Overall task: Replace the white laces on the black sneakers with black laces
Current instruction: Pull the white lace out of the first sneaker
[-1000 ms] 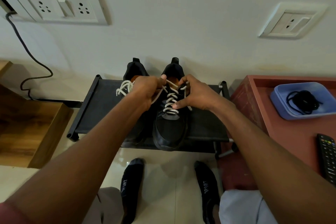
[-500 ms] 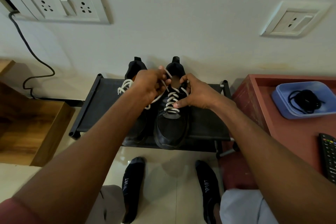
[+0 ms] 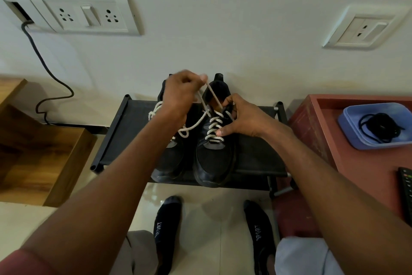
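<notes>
Pinching the white lace (image 3: 215,96), left hand (image 3: 180,94) lifts while right hand (image 3: 242,118) grips the sneaker (image 3: 214,156).

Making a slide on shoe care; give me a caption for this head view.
Left hand pulls a white lace from the right sneaker while the right hand steadies it.

Bare rack fabric (image 3: 256,154) right of the sneakers (image 3: 214,154) (wall close behind, red table (image 3: 323,141) alongside)
</notes>
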Motion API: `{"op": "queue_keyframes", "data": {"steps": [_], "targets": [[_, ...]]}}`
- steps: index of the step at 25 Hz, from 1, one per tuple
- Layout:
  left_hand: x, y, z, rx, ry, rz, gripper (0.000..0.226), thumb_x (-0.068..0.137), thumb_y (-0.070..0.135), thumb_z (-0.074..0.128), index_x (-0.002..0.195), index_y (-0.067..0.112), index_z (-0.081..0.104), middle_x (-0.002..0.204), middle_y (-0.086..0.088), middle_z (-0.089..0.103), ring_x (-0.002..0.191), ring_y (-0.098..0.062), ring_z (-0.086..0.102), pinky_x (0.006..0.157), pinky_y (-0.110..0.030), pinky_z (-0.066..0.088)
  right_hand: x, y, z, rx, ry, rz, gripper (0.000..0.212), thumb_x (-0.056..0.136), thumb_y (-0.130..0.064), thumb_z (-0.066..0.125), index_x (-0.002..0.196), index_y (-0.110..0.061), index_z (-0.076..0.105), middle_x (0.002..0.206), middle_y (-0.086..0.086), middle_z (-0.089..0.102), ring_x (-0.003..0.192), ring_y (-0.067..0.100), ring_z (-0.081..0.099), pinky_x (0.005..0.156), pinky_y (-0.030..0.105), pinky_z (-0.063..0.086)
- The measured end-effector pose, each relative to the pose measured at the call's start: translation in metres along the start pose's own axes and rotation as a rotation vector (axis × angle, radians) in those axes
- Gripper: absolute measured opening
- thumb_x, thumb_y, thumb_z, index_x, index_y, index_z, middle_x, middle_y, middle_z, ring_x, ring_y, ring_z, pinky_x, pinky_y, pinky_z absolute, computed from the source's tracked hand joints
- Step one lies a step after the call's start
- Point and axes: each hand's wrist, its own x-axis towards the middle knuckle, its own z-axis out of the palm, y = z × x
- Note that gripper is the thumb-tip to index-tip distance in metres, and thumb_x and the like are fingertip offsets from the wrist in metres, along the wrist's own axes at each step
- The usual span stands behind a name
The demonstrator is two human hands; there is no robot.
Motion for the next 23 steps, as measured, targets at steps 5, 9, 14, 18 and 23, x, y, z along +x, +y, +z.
{"op": "queue_keyframes", "data": {"steps": [5,9,14,18,23], "targets": [[-0.006,-0.004,0.004,0.496,-0.133,0.208,0.014,0.097,0.019,0.072,0.102,0.011,0.063,0.084,-0.001,0.064,0.07,-0.001,0.062,0.06,-0.017,0.042,0.0,0.0,0.001,-0.018,0.015,0.023,0.078,0.063,-0.036,0.1,0.123,-0.036,0.05,0.111,-0.008,0.06,0.105,0.017,0.061,0.091,0.038,0.054],[-0.004,-0.022,0.011,0.957,-0.303,0.246,0.018,0.085,0.033,0.084,0.1,0.025,0.08,0.099,0.002,0.056,0.098,-0.016,0.057,0.075,-0.027,0.04,0.0,-0.001,0.002,-0.04,0.034,0.005,0.078,0.062,-0.037,0.1,0.122,-0.036,0.051,0.106,-0.009,0.065,0.1,0.017,0.066,0.087,0.038,0.055],[-0.009,-0.002,0.01,0.721,-0.046,0.16,0.009,0.084,0.033,0.083,0.079,0.029,0.077,0.088,0.015,0.067,0.093,0.004,0.061,0.096,-0.025,0.035,-0.002,-0.005,0.001,-0.057,0.021,0.047,0.078,0.061,-0.042,0.1,0.121,-0.041,0.051,0.117,-0.008,0.062,0.111,0.019,0.062,0.098,0.045,0.054],[-0.005,0.026,0.001,-0.039,0.021,0.061,0.011,0.101,0.019,0.065,0.093,0.012,0.069,0.098,-0.004,0.079,0.099,-0.012,0.075,0.096,-0.036,0.056,-0.005,-0.006,-0.002,-0.029,0.005,0.067,0.072,0.064,-0.038,0.1,0.118,-0.039,0.052,0.106,-0.014,0.059,0.105,0.016,0.061,0.096,0.043,0.054],[0.001,0.028,-0.032,0.105,0.123,-0.054,0.017,0.106,0.02,0.058,0.095,0.007,0.058,0.073,-0.002,0.072,0.055,-0.012,0.067,0.046,-0.025,0.044,-0.009,-0.01,-0.002,-0.02,-0.015,0.037,0.071,0.069,-0.03,0.098,0.124,-0.032,0.054,0.097,-0.01,0.056,0.088,0.011,0.057,0.08,0.033,0.051]]}}
